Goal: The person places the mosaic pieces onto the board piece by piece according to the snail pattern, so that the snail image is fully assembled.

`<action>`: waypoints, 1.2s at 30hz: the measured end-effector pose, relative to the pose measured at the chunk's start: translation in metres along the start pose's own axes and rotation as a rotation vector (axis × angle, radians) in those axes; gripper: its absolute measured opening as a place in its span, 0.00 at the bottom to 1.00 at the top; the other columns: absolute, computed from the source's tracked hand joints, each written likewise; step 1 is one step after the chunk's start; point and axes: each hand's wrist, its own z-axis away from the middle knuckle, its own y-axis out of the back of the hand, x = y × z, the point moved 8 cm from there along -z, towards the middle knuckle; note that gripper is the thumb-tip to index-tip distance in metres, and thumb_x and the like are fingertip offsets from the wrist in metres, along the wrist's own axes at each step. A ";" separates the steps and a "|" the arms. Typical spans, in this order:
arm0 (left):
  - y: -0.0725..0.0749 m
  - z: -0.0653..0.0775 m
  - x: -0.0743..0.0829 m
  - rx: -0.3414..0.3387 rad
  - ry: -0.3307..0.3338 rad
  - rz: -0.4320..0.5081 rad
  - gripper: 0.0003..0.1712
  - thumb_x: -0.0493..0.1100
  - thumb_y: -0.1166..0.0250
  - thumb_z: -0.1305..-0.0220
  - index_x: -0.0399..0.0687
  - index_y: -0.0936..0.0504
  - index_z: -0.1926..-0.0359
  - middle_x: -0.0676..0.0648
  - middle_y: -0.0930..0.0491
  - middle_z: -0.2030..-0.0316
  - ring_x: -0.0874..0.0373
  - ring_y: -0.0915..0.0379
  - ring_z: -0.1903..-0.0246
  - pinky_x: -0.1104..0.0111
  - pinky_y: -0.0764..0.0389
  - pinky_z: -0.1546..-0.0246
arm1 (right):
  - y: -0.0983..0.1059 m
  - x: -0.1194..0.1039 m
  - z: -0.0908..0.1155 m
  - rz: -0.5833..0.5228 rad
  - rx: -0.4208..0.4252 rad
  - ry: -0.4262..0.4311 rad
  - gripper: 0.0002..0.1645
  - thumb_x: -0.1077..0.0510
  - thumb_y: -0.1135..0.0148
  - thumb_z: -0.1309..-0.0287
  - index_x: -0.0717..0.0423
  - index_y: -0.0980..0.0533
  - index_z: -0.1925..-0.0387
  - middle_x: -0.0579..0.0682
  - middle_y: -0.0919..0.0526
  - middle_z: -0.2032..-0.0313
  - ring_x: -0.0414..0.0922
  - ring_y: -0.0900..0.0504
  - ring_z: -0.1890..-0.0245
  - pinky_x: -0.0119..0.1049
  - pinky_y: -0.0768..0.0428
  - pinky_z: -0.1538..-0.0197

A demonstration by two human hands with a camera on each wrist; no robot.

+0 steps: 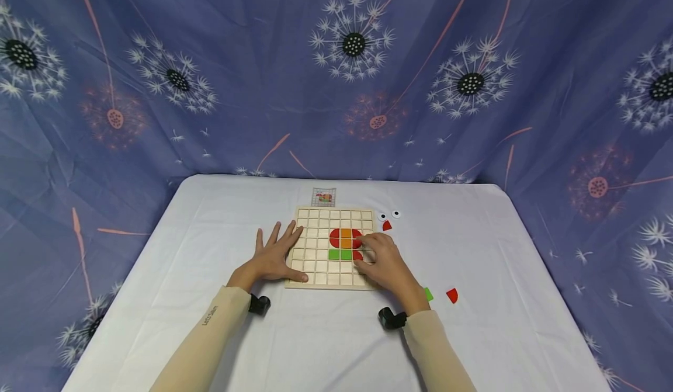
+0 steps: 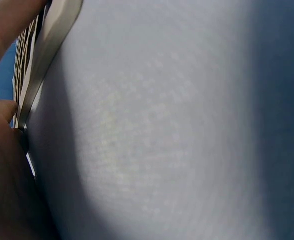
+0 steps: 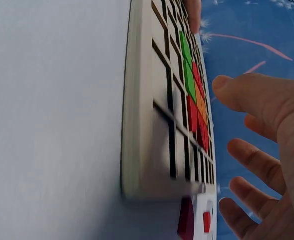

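- Resting along the left edge of a wooden grid board (image 1: 315, 266), the left hand (image 1: 273, 257) has its fingers spread wide, with the thumb lying over the board's near left corner.
- Hovering over the board's right side, the right hand (image 1: 384, 259) has a clear gap between thumb and fingers (the right wrist view shows nothing held there).
- On the board, toward its right side, two orange squares (image 1: 346, 243) sit one above the other, between a rounded red end (image 1: 334, 243) on the left and a rounded red end (image 1: 356, 233) on the right, the latter partly behind the right hand's fingertips.
- Directly below, two green squares (image 1: 334, 255) lie side by side, and a red piece (image 1: 357, 255) adjoins them on the right, near the right thumb.
- Just beyond the far edge lies a small pattern card (image 1: 323, 197) printed with a coloured figure on a grid.
- Off the board's far right corner are two white eye pieces (image 1: 389, 215) with black centres, and a red quarter-round piece (image 1: 387, 225) just below them.
- Beside the right wrist lies a green piece (image 1: 428, 294) (partly hidden, so its full shape cannot be told), and farther right another red quarter-round (image 1: 452, 295).
- Everything lies on a white tablecloth (image 1: 315, 345), before a blue dandelion-print curtain (image 1: 273, 59).
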 end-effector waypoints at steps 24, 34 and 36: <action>0.001 0.000 0.001 0.008 0.009 0.007 0.76 0.75 0.22 0.58 0.54 0.53 0.16 0.45 0.64 0.16 0.35 0.76 0.19 0.30 0.81 0.29 | 0.038 0.045 -0.010 0.030 0.070 -0.166 0.33 0.51 0.26 0.41 0.58 0.22 0.37 0.60 0.22 0.38 0.61 0.28 0.33 0.58 0.29 0.29; -0.001 -0.001 -0.001 0.004 0.007 0.003 0.76 0.75 0.23 0.58 0.55 0.54 0.16 0.46 0.65 0.16 0.35 0.77 0.19 0.30 0.82 0.30 | 0.038 0.068 -0.024 -0.020 0.106 -0.250 0.35 0.51 0.27 0.40 0.64 0.25 0.35 0.64 0.19 0.43 0.61 0.24 0.38 0.58 0.26 0.32; -0.001 -0.001 -0.001 0.006 0.005 0.000 0.76 0.75 0.23 0.57 0.55 0.54 0.16 0.46 0.65 0.16 0.35 0.76 0.19 0.30 0.82 0.30 | 0.038 0.071 -0.027 -0.034 0.102 -0.252 0.36 0.51 0.27 0.40 0.65 0.25 0.35 0.65 0.19 0.43 0.61 0.23 0.38 0.58 0.26 0.32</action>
